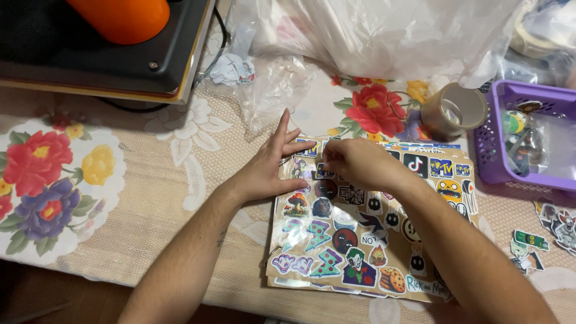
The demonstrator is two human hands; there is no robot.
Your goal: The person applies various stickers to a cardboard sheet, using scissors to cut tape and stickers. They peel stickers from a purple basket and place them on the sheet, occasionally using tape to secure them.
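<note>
A brown sticker sheet (336, 252) is laid flat on the floral tablecloth, stacked on others beneath. It is covered with colourful cartoon stickers in rough rows, and its upper edge is hidden by hands.

One sticker sheet (360, 240), one tape roll (454, 109), one purple basket (489, 150) — two hands.

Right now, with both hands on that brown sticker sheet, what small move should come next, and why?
Probably peel slowly with the right hand, which seems to pinch a sticker near the top of the sticker sheet. The left hand lies flat on the sheet's left edge, steadying it.
</note>
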